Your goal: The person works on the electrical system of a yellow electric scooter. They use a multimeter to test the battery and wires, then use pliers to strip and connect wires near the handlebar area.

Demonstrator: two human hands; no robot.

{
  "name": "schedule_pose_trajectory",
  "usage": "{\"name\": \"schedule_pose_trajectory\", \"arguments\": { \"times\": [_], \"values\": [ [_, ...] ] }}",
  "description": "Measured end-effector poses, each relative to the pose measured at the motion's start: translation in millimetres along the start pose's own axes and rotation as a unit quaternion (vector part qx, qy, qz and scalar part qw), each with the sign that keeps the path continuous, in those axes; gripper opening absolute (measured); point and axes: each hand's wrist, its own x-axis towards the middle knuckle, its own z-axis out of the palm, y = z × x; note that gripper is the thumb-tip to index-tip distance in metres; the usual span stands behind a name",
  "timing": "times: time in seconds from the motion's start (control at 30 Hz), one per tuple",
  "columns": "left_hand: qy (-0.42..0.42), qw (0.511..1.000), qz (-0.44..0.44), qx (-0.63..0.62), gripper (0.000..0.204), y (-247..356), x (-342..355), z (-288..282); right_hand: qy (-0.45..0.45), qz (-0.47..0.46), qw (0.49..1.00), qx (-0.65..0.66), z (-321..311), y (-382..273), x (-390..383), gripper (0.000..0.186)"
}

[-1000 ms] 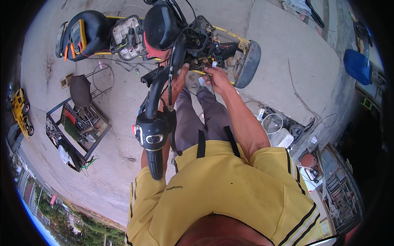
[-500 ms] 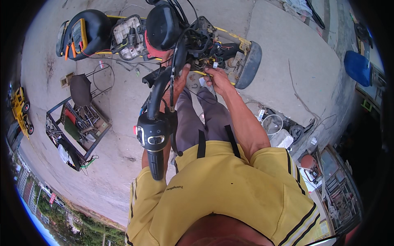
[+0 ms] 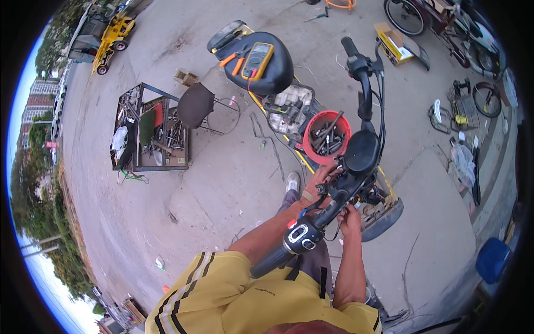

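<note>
An electric scooter with its covers off stands before me, its handlebar crossing the view. My left hand is behind the handlebar, just below a red bucket of tools; its fingers look curled, but the bar partly hides them. At the scooter's bare front end my right hand has its fingers pinched together beside the exposed wiring. What either hand grips is too small or hidden to name. On the black seat lie a yellow multimeter and orange-handled pliers.
To the left stand a metal-framed tool cart with loose tools and a dark stool. A cardboard box and parked cycles are at the far right. A blue chair stands at the right edge.
My view has swung, so the scooter now runs diagonally and the red bucket shows fully. Both hands stay around the steering column and front wiring.
</note>
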Motion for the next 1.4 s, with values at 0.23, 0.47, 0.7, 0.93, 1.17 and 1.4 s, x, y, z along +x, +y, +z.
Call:
{"name": "schedule_pose_trajectory", "arguments": {
  "times": [0.23,0.47,0.7,0.93,1.17,1.4],
  "values": [
    [0.032,0.976,0.095,0.192,0.092,58.2,-21.1,0.4,0.04,0.0,0.998,-0.042,-3.8,0.6,14.5,0.008],
    [0.022,0.969,0.113,0.218,0.08,70.6,-19.5,-2.6,0.015,-0.008,0.998,-0.053,6.5,-11.4,0.3,0.025],
    [0.033,0.98,0.103,0.165,0.074,75.3,-20.5,-3.9,0.024,-0.009,0.999,-0.038,5.3,-9.2,-0.4,0.03],
    [0.013,0.969,0.113,0.219,0.078,76.5,-20.9,-8.2,0.031,-0.008,0.999,-0.028,8.4,-8.2,-0.1,0.033],
    [0.029,0.973,0.119,0.196,0.078,81.7,-21.0,-7.7,0.031,0.002,0.999,-0.027,12.3,-12.0,-5.5,0.032],
    [0.028,0.968,0.138,0.207,0.096,67.1,-21.2,-3.8,0.02,0.008,1.0,-0.01,-3.2,-7.4,7.4,0.031]
  ]
}}
